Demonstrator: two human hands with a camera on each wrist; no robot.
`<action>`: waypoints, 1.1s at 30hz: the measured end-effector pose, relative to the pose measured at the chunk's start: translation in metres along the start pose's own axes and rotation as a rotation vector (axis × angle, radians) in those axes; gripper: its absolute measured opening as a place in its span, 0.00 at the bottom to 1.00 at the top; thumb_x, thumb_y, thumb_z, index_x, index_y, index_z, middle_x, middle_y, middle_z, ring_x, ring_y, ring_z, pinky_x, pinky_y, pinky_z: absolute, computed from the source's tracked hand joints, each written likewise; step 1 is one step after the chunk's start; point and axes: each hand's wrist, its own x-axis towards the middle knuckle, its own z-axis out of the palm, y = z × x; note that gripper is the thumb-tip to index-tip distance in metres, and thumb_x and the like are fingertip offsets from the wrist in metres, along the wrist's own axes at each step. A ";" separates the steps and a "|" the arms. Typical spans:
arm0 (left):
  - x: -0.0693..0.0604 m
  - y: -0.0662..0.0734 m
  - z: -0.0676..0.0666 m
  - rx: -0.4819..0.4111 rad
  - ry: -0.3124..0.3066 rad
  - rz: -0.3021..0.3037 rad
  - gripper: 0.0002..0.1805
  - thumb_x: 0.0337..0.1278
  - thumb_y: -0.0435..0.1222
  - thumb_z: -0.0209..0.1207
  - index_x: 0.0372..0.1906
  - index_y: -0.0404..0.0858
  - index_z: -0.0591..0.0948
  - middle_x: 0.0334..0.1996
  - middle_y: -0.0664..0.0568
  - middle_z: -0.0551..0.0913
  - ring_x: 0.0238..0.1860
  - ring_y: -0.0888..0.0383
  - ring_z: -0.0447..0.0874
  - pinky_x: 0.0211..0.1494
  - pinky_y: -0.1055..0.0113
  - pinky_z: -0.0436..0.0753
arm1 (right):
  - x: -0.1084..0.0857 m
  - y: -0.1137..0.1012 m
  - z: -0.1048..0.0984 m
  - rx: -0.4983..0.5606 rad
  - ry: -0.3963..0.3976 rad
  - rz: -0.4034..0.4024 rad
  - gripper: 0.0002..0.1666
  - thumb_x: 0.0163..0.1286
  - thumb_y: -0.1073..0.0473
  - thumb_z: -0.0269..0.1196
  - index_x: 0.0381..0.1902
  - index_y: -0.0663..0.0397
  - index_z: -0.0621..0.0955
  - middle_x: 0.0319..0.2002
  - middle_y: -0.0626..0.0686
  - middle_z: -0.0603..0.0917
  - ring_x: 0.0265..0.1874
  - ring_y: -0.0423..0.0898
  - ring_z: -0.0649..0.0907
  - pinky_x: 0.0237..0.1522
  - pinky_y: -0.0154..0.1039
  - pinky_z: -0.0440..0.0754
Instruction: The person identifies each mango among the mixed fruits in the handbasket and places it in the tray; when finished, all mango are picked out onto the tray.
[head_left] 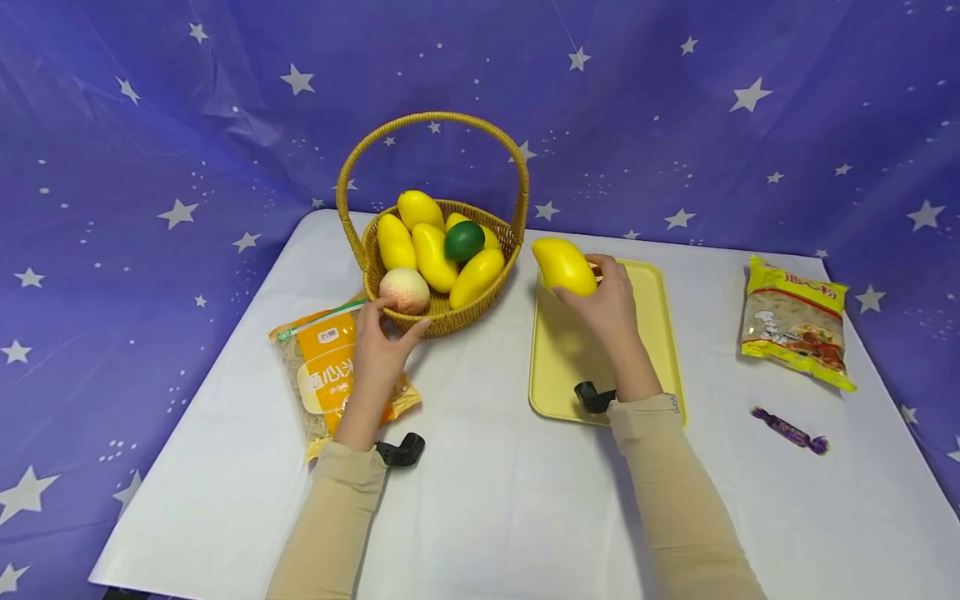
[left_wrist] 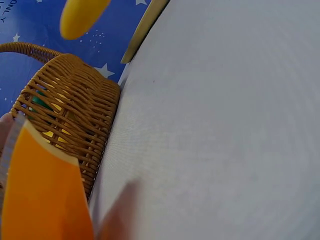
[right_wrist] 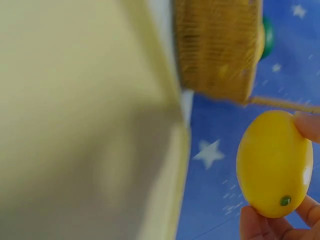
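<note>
My right hand (head_left: 606, 304) grips a yellow mango (head_left: 564, 267) above the far end of a pale yellow tray (head_left: 570, 367); the right wrist view shows fingers and thumb around the mango (right_wrist: 274, 160). At the front left rim of a wicker basket (head_left: 480, 310), my left hand (head_left: 378, 350) touches the edge, its thumb spread apart from the fingers. Beside those fingertips a pale peach (head_left: 405, 289) lies in the basket. Several yellow mangoes (head_left: 435, 257) and a dark green round fruit (head_left: 464, 241) fill the rest of it.
An orange food packet (head_left: 326, 367) lies under my left forearm, against the basket's left side. To the right are a yellow-edged packet (head_left: 795, 321) and a purple wrapped candy (head_left: 790, 431). The basket's tall handle (head_left: 435, 117) arches above the fruit. A starry blue cloth hangs behind.
</note>
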 end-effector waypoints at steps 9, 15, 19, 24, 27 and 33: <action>-0.001 -0.001 0.000 0.006 0.011 0.018 0.40 0.48 0.63 0.64 0.60 0.45 0.67 0.63 0.46 0.62 0.62 0.48 0.65 0.64 0.56 0.67 | 0.020 0.035 0.011 -0.132 -0.038 0.155 0.45 0.56 0.44 0.70 0.62 0.65 0.68 0.53 0.66 0.72 0.48 0.60 0.74 0.51 0.52 0.71; -0.001 -0.001 0.000 0.025 0.023 0.031 0.40 0.48 0.63 0.63 0.60 0.44 0.67 0.63 0.47 0.62 0.64 0.49 0.64 0.65 0.56 0.65 | 0.024 0.036 0.023 -0.154 -0.053 0.182 0.45 0.57 0.44 0.70 0.63 0.65 0.66 0.53 0.66 0.71 0.49 0.61 0.73 0.53 0.53 0.71; 0.000 -0.002 0.001 0.032 0.021 0.023 0.41 0.48 0.64 0.62 0.61 0.44 0.67 0.64 0.47 0.62 0.65 0.51 0.63 0.66 0.57 0.65 | 0.027 0.034 0.028 -0.179 -0.048 0.193 0.46 0.57 0.43 0.69 0.63 0.65 0.65 0.53 0.66 0.70 0.49 0.62 0.73 0.52 0.54 0.71; 0.000 -0.002 0.001 0.021 0.022 0.010 0.40 0.47 0.64 0.63 0.60 0.46 0.67 0.64 0.49 0.62 0.65 0.51 0.62 0.67 0.58 0.64 | 0.029 0.029 0.034 -0.160 -0.055 0.207 0.50 0.55 0.41 0.70 0.64 0.65 0.63 0.53 0.67 0.69 0.47 0.62 0.73 0.50 0.54 0.72; 0.000 -0.002 0.001 0.020 0.028 0.020 0.39 0.47 0.63 0.63 0.59 0.45 0.68 0.63 0.49 0.63 0.64 0.51 0.63 0.67 0.57 0.64 | 0.029 0.026 0.038 -0.143 -0.072 0.218 0.51 0.54 0.39 0.70 0.65 0.64 0.62 0.54 0.66 0.68 0.46 0.61 0.74 0.51 0.54 0.72; 0.001 -0.002 0.001 0.031 0.025 0.031 0.40 0.48 0.64 0.63 0.60 0.44 0.68 0.63 0.48 0.63 0.64 0.51 0.63 0.67 0.58 0.64 | 0.029 0.023 0.043 -0.111 -0.089 0.256 0.53 0.54 0.39 0.71 0.66 0.62 0.61 0.55 0.65 0.67 0.46 0.61 0.73 0.53 0.54 0.73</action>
